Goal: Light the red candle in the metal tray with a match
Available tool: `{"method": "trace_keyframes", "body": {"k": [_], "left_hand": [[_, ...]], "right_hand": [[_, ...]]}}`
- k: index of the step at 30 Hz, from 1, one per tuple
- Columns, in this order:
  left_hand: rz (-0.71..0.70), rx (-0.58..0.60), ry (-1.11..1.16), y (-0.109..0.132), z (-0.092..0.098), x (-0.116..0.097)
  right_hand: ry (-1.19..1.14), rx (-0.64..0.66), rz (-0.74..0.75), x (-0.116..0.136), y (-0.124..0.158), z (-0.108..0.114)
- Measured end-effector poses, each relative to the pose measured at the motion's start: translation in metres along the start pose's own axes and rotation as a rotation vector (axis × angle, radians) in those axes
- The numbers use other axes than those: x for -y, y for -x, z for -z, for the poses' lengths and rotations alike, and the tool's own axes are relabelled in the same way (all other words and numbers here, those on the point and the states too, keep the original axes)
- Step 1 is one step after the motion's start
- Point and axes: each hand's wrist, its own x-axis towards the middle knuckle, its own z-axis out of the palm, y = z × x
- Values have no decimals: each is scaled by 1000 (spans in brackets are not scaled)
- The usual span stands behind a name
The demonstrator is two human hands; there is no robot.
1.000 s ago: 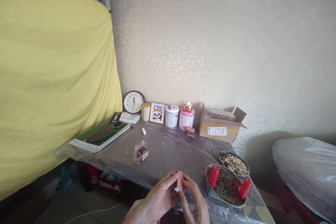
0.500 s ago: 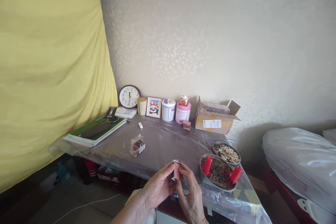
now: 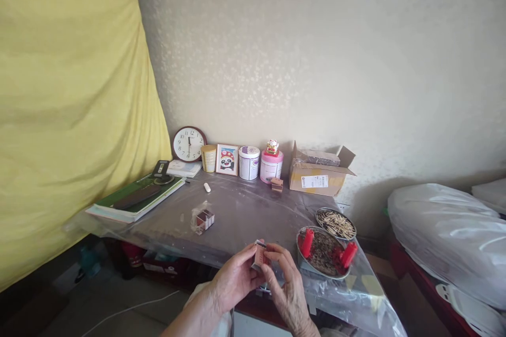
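Both my hands grip one small matchbox, held tilted just above the table's front edge. My left hand has it between thumb and fingers from the left. From the right, the thumb and fingers of my right hand press on it, hiding part of that side. A plastic-wrapped pack of matchboxes lies on the table to the left. Right of my hands stands a round tin of dark ash or sand with two red candles in it. Behind that sits a dish of matchsticks.
The table wears a clear plastic cover. Along the wall stand a clock, a yellow cup, a framed panda picture, two cans and an open cardboard box. A green book lies left; a plastic-covered pile is at right.
The matchbox has turned slightly in my hands, with its end now more toward the camera. Both hands still hold it. The view has shifted a little to the right.
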Motion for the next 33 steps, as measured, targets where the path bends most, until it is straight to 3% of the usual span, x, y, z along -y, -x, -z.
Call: {"method": "trace_keyframes", "body": {"k": [5, 13, 19, 33], "left_hand": [[91, -72, -105, -1, 1, 1], [78, -159, -287, -1, 4, 5], [83, -157, -361, -1, 6, 4], [72, -127, -417, -2, 8, 5]], "right_hand": [[-54, -8, 21, -12, 1, 4], [-89, 153, -35, -5, 0, 4], [-108, 231, -91, -2, -2, 8], [-147, 269, -100, -6, 1, 10]]}}
